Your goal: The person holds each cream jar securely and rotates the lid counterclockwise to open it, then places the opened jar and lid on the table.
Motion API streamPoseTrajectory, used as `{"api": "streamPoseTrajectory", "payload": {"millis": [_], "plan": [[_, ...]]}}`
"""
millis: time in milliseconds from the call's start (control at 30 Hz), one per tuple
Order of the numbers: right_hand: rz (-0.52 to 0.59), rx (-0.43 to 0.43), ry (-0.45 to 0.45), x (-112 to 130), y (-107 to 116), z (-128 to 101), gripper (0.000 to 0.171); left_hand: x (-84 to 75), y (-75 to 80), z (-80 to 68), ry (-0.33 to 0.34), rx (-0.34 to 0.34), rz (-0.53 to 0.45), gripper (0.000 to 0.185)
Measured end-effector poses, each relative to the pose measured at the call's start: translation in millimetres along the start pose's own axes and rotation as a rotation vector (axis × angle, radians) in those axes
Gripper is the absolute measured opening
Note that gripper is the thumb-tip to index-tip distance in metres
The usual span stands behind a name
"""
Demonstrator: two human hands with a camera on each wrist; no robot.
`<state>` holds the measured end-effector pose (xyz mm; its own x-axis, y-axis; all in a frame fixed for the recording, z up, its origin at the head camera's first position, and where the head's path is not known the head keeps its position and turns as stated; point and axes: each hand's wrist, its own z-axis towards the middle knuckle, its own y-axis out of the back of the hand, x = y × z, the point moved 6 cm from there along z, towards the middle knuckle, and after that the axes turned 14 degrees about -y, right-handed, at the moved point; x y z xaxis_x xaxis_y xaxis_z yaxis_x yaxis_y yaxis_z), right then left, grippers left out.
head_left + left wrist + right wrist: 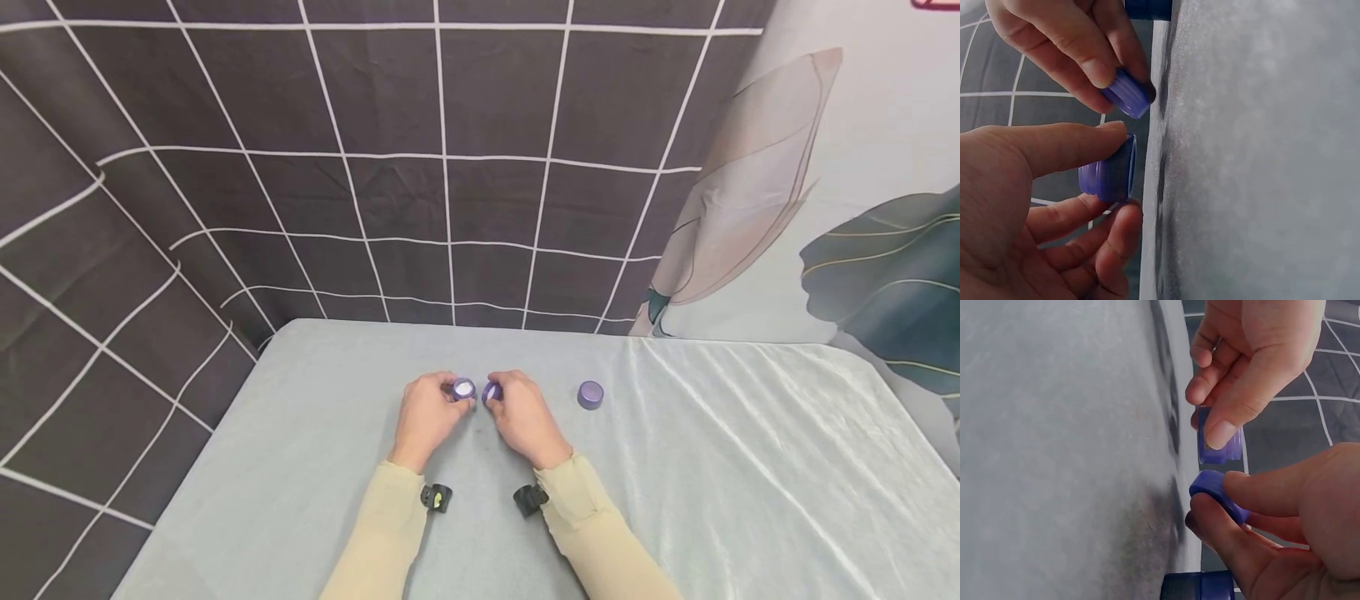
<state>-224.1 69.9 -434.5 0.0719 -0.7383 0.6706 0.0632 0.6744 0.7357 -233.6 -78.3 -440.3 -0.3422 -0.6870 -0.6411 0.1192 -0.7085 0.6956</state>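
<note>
My left hand (429,412) pinches a small purple jar (1107,170) between thumb and fingers, low over the cloth. White shows inside the round top of the jar in the head view. Just to the right, my right hand (522,414) pinches a purple lid (1217,492), tilted, with its pale inner side turned toward the jar. A narrow gap separates lid and jar. A third purple piece, a closed round jar (590,395), stands on the cloth to the right of my right hand, touched by neither hand.
A pale grey cloth (300,467) covers the table. Behind it and to the left hangs a dark curtain (390,200) with a white grid, and a light leaf-patterned curtain (757,275) hangs at the right. Black wrist cameras (437,497) sit on both sleeves.
</note>
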Motion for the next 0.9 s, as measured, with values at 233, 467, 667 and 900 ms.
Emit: {"api": "streamPoseTrajectory", "payload": {"millis": [233,467,667,900], "plan": [[-0.026,0.026,-0.011,1.1,-4.6,1.8,0.033,2.6,-1.6,-0.5,0.020,-0.009,0.026,0.037],[-0.066,0.041,0.002,1.7,-9.2,1.3,0.032,2.8,-1.9,-1.7,0.028,-0.008,0.025,0.037],[-0.101,0.027,0.021,2.6,-8.1,0.5,0.031,0.9,-1.8,-2.6,0.026,-0.005,0.031,0.038],[-0.154,-0.006,0.052,2.3,-3.7,1.0,0.027,1.7,-3.2,-2.7,0.034,0.005,0.029,0.037]]}}
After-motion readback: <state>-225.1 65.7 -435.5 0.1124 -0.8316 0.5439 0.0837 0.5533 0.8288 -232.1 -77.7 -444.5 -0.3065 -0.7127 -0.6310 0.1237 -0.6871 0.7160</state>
